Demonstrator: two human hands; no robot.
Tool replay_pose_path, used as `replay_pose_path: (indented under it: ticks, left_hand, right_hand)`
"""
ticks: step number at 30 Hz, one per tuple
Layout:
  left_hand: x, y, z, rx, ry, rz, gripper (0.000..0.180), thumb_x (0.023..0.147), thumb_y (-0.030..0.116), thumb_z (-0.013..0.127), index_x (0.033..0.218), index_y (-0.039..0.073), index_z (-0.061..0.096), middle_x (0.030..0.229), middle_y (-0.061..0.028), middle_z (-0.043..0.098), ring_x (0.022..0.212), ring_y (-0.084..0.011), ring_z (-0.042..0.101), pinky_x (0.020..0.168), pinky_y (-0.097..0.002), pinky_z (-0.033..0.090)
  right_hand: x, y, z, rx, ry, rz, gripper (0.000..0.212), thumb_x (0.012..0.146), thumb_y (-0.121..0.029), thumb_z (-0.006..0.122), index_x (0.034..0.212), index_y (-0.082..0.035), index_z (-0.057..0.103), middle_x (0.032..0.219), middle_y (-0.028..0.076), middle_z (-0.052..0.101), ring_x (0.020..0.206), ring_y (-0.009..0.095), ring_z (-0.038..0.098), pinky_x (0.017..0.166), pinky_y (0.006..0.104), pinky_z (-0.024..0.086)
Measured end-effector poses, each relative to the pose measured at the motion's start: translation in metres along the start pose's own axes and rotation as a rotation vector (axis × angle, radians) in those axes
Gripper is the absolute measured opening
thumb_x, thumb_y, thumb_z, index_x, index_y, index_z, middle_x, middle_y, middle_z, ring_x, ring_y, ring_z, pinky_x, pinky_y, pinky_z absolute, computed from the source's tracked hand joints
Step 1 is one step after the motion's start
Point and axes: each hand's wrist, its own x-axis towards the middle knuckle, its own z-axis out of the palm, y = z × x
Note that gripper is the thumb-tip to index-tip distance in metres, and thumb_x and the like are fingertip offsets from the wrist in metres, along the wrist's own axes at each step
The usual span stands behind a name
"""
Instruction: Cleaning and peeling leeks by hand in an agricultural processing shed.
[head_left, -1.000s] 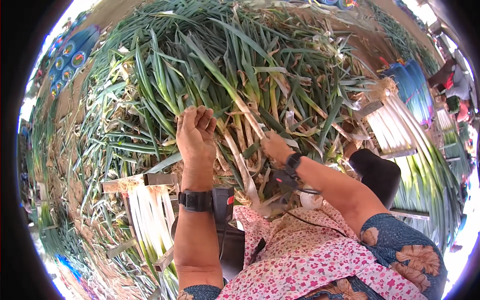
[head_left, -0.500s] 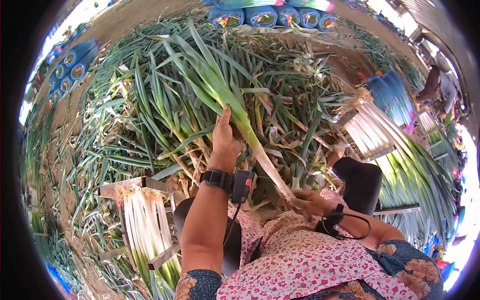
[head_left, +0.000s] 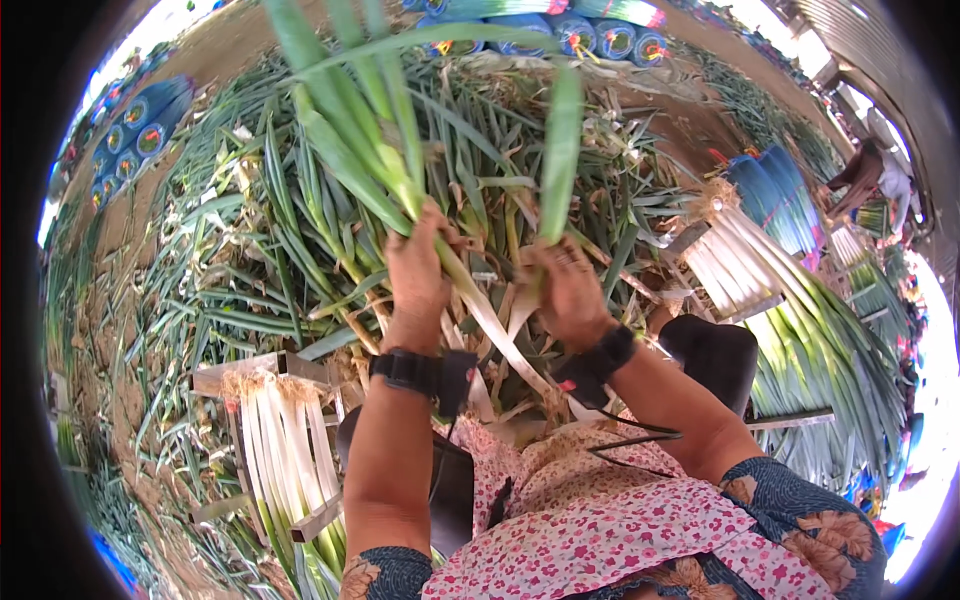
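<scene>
A leek [head_left: 482, 308] slants across the middle, its white root end low and toward my lap, its green leaves fanning up and away. My left hand [head_left: 418, 268] is closed around it where the white shank turns green. My right hand [head_left: 568, 296], slightly blurred, grips a separated outer leek leaf [head_left: 562, 150]; its green blade points up and its pale base hangs below the fingers. The leaf stands apart from the leek's leaf fan at this height. Beneath both hands spreads a large heap of leeks and loose leaves [head_left: 290, 215].
Clean white leeks [head_left: 285, 440] lie in a metal rack [head_left: 235, 377] at left; more leeks [head_left: 790, 335] fill another at right. Blue-wrapped bundles [head_left: 520, 33] are stacked at the far side, others [head_left: 150, 135] far left. Another person [head_left: 885, 175] is at far right.
My right hand has left the root end and moved up and forward, now holding a stripped leaf. The leek in my left hand has moved slightly left, its leaves farther forward.
</scene>
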Motion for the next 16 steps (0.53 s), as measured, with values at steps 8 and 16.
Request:
replay_pose_path:
  ticks: [8, 16]
  left_hand:
    - [0.001, 0.06, -0.021, -0.065, 0.284, 0.282, 0.024, 0.086, 0.025, 0.063, 0.089, 0.006, 0.049, 0.067, -0.0002, 0.051, 0.051, -0.0066, 0.044, 0.047, -0.0206, 0.04]
    - [0.004, 0.086, -0.028, -0.124, 0.217, 0.439, 0.034, 0.088, 0.038, 0.058, 0.101, 0.008, 0.049, 0.078, -0.0034, 0.048, 0.058, -0.0127, 0.042, 0.054, -0.0268, 0.038]
  right_hand:
    - [0.013, 0.045, -0.199, -1.181, -0.025, 0.184, 0.028, 0.087, -0.023, 0.054, 0.104, -0.002, 0.057, 0.089, 0.017, 0.064, 0.081, 0.033, 0.062, 0.069, 0.0403, 0.048]
    - [-0.052, 0.091, -0.331, -1.492, -0.333, 0.341, 0.063, 0.077, -0.035, 0.062, 0.131, -0.011, 0.04, 0.131, 0.02, 0.043, 0.12, 0.032, 0.042, 0.1, 0.0386, 0.034]
